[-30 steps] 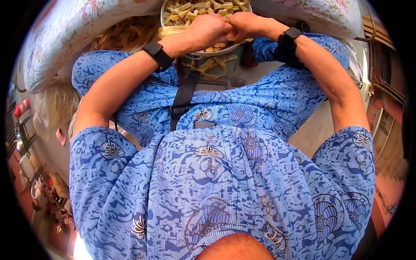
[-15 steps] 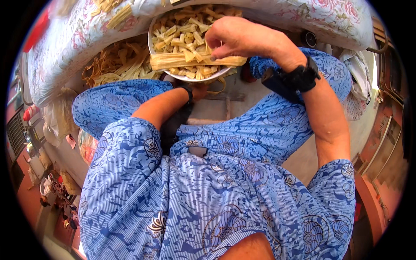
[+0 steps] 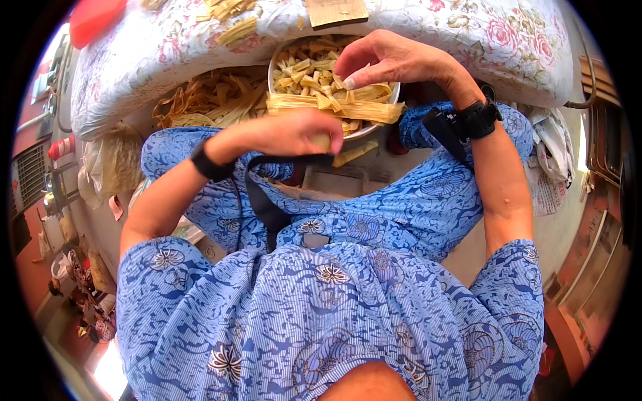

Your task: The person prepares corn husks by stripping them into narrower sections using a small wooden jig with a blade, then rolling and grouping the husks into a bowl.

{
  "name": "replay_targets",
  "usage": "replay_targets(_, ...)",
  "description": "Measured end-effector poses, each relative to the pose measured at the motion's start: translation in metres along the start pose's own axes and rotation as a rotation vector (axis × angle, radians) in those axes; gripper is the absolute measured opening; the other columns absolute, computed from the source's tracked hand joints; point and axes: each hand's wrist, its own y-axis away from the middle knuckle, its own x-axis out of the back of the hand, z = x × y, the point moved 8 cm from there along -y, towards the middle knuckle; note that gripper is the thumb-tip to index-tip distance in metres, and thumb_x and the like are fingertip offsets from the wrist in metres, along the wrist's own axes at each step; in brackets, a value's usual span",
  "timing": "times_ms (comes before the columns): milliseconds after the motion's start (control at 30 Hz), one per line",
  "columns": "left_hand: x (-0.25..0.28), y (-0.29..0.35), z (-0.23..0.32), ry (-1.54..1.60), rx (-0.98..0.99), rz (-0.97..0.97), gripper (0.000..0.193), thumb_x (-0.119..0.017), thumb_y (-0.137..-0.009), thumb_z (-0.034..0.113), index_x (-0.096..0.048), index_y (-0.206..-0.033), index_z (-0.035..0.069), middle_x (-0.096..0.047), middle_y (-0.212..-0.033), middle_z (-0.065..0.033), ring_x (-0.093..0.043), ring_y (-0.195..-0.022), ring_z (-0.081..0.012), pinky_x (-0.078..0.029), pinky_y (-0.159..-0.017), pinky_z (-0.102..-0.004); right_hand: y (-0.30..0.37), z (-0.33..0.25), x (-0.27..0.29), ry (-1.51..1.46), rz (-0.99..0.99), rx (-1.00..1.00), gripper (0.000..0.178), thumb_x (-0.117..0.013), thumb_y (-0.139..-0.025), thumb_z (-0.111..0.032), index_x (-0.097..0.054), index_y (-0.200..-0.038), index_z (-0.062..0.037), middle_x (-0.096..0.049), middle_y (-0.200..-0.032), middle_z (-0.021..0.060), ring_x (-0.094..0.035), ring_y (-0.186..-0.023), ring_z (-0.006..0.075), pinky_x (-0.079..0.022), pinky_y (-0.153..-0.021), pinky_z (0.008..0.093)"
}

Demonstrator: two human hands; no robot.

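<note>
A white-rimmed bowl (image 3: 271,75) is heaped with short, pale yellow pieces of folded dry husk (image 3: 301,69). Across its near side lies a long bundle of husk strips (image 3: 368,110). Over the bowl's right half hovers my right hand (image 3: 378,61), open, its thumb apart from the bent fingers and nothing seen between them. My left hand (image 3: 301,131) is closed just in front of the bowl, with a small pale yellowish bit showing at its fingers; what it is I cannot make out. A black strap (image 3: 264,200) hangs below that hand.
A low surface under a flowered cloth (image 3: 495,47) runs along the far side, bearing a wooden board (image 3: 336,12) and loose husk strips (image 3: 237,30). Brown dry husks (image 3: 214,100) pile left of the bowl. Plastic bags (image 3: 114,164) stand at the left, a white bag (image 3: 552,147) at the right.
My left hand has risen from below the bowl's near rim to in front of it. My right hand has lifted off the husks, its thumb and fingers spreading. The view has shifted.
</note>
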Motion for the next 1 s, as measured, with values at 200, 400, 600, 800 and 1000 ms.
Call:
replay_targets(200,0.130,0.087,0.069,0.341,0.058,0.706,0.019,-0.057,-0.079,0.019,-0.054,-0.094,0.008,-0.050,-0.090,0.0057,-0.048,-0.076,-0.0004,-0.040,-0.065,-0.0144,-0.012,-0.056,-0.040,-0.452,-0.071,0.068,0.024,-0.065,-0.078,-0.017,-0.061,-0.094,0.0002,-0.063,-0.083,0.0046,-0.058,-0.079,0.0097,-0.043,-0.081,0.0225)
replay_targets(400,0.204,0.228,0.052,0.161,0.083,1.204,0.028,-0.055,-0.084,0.018,-0.054,-0.110,0.008,-0.053,-0.096,0.0056,-0.049,-0.082,-0.0010,-0.040,-0.068,-0.0174,0.008,-0.038,-0.017,-0.521,0.050,-0.064,0.017,-0.058,-0.085,-0.016,-0.059,-0.086,0.0012,-0.057,-0.067,0.0008,-0.052,-0.055,0.0040,-0.043,-0.051,0.0163)
replay_targets(600,0.166,0.173,0.021,-0.893,0.331,0.974,0.055,-0.073,-0.067,0.018,-0.049,-0.116,0.011,-0.057,-0.104,-0.0127,-0.052,-0.100,-0.0211,-0.044,-0.081,-0.0367,0.001,-0.030,-0.002,-0.073,0.231,-0.157,0.019,-0.054,-0.086,-0.017,-0.061,-0.085,0.0008,-0.055,-0.063,-0.0005,-0.048,-0.054,0.0024,-0.040,-0.049,0.0170)
replay_targets(800,0.108,0.037,0.021,-0.160,-0.075,0.662,0.037,-0.065,-0.076,0.012,-0.048,-0.106,-0.001,-0.058,-0.086,-0.0065,-0.055,-0.079,-0.0148,-0.045,-0.072,-0.0278,-0.028,-0.072,0.004,0.032,0.248,-0.008,0.019,-0.061,-0.078,-0.014,-0.061,-0.084,0.0041,-0.057,-0.062,0.0010,-0.052,-0.053,0.0084,-0.043,-0.049,0.0220)
replay_targets(1000,0.149,0.081,-0.018,-0.298,0.189,0.802,0.014,-0.055,-0.079,0.008,-0.061,-0.091,0.004,-0.054,-0.060,-0.0038,-0.053,-0.057,-0.0145,-0.043,-0.053,-0.0283,-0.004,-0.040,0.042,-0.039,0.269,-0.156,0.018,-0.057,-0.084,-0.011,-0.061,-0.095,0.0026,-0.059,-0.067,0.0004,-0.052,-0.057,0.0040,-0.045,-0.053,0.0179)
